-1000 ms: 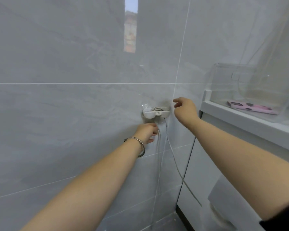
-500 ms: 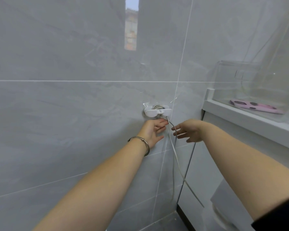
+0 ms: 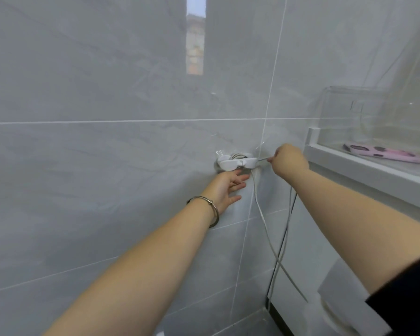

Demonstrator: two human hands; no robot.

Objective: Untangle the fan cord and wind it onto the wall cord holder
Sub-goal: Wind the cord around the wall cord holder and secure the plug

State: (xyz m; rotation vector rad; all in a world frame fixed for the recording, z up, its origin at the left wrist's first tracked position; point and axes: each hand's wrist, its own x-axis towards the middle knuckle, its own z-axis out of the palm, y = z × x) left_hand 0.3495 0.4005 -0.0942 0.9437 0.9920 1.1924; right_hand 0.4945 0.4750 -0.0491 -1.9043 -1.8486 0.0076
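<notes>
We face a glossy grey tiled wall [image 3: 107, 166], pale grout lines crossing near our work. At the right a white cabinet ledge [image 3: 374, 173] carries a clear plastic box [image 3: 349, 105], with a pink dark-spotted flat thing [image 3: 383, 154] seen through it. Our left hand [image 3: 226, 187] lies just under the white plastic wall cord holder [image 3: 235, 162], fingers straight and loosely spread, to steady it, we judge. Our right hand [image 3: 289, 160], just beside the holder's right end, pinches the thin white fan cord [image 3: 260, 209] in curled fingers, drawing it taut for another turn. Some turns sit on the holder; the rest hangs towards the floor.
</notes>
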